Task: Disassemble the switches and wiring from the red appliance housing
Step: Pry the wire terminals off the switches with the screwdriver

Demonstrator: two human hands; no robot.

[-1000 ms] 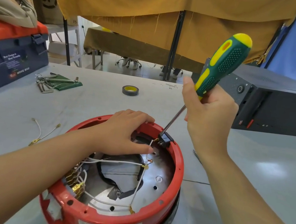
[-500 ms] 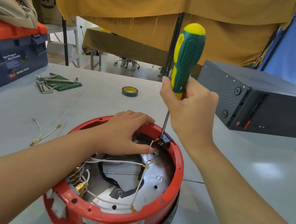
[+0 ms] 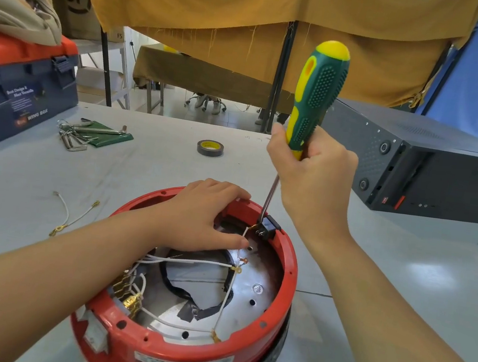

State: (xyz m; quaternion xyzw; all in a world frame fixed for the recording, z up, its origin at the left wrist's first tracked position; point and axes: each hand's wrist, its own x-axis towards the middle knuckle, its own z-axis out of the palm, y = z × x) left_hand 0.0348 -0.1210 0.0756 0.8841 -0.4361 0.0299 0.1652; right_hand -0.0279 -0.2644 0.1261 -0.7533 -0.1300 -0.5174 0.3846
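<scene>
Right forearm is reaching in from the lower right, and the right hand is wrapping its curled fingers round the lower handle of the green-and-yellow screwdriver, which is standing nearly upright. Its shaft is running down to the black switch on the far rim of the red housing; the tip is probably seated on a terminal, though it is too small to tell. Left hand is lying palm-down over that same far rim, fingers relaxed, fingertips draping the edge, thumb touching a white wire inside the housing.
</scene>
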